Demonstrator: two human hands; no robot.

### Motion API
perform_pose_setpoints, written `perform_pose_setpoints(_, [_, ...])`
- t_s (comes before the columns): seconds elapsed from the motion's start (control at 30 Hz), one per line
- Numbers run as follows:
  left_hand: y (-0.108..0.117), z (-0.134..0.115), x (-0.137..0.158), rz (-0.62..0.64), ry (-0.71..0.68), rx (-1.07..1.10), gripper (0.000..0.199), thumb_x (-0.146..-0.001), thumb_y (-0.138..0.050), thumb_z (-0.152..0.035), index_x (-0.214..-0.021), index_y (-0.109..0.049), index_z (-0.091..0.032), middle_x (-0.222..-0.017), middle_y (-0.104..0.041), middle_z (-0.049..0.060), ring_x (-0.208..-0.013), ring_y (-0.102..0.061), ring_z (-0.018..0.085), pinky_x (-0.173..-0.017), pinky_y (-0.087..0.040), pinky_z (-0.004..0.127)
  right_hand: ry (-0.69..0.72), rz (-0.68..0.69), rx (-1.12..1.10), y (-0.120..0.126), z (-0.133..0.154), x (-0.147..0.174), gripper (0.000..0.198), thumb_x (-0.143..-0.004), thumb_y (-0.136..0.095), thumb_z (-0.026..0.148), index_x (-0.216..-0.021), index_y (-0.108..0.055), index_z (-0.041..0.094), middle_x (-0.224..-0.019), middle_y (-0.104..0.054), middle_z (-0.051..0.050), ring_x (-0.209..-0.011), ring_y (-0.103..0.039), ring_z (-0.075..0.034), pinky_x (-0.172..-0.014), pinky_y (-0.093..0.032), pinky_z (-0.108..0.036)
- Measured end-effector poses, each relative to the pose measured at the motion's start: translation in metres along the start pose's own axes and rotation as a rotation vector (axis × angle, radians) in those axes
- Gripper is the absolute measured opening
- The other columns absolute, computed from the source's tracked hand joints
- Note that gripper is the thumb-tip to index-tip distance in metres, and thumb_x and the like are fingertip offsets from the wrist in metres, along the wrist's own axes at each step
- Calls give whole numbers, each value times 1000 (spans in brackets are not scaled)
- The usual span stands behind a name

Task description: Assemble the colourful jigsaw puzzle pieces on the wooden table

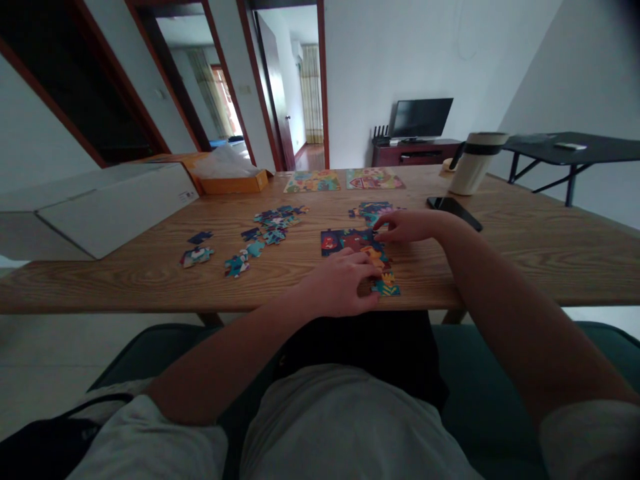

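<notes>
A partly joined jigsaw puzzle (353, 241), dark blue with red and brown figures, lies flat near the table's front edge. My left hand (345, 283) curves over its lower part, with thumb and fingertips closed on a teal and yellow puzzle piece (387, 287) at the bottom right. My right hand (407, 225) reaches in from the right. Its bent fingertips pinch at the puzzle's upper right corner, on a dark puzzle piece mostly hidden by the fingers. Just behind this hand lies another cluster of puzzle pieces (370, 208).
Loose puzzle pieces (275, 223) are spread over the table's left half. Two colourful picture sheets (313, 181) lie at the back. An orange box (235, 183) and a long white box (115, 207) stand left. At right are a black phone (457, 212) and a cream tumbler (477, 167).
</notes>
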State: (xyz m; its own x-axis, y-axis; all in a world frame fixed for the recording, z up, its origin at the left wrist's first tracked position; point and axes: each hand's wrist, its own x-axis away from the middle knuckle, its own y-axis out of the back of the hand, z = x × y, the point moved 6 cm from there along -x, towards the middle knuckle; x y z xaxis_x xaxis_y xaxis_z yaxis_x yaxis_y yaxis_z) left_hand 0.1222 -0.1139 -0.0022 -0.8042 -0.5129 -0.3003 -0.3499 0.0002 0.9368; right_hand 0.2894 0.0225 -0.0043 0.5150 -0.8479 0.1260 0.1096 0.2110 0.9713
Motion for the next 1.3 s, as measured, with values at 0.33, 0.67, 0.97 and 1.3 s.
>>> perform_pose_setpoints(0.33, [-4,-2,-4,29,-33,-42,34,-93,-59,-31,-122,-71,-17,-130,-71,9,-119,-62,27,-109,-44,45,-13,-9,21,-2,-3,-1,46,-89,-60,57,-123,-73,29,-123,-71,-10,-114,-65,-32,-101,-50,-44])
perform_pose_setpoints(0.67, [1,3,-2,92,-21,-84,33,-97,-55,-33,-125,-70,-21,-128,-72,8,-121,-65,25,-109,-47,39,-106,-9,-199,1,-2,1,44,-90,-60,58,-117,-74,25,-103,-77,-10,-97,-72,-30,-85,-58,-41])
perform_pose_setpoints(0.97, [6,15,15,70,72,-193,40,-102,-46,-34,-137,-62,-21,-144,-62,7,-137,-54,26,-115,-41,44,-42,16,-604,-1,22,4,47,-90,-64,54,-123,-68,21,-110,-76,-11,-94,-72,-23,-82,-60,-35])
perform_pose_setpoints(1.3, [17,36,11,97,115,-340,39,-104,-41,-36,-131,-67,-25,-137,-67,6,-120,-66,24,-105,-47,38,85,29,-557,-12,27,-5,49,-89,-64,54,-127,-70,23,-107,-74,-9,-82,-67,-20,-69,-54,-32])
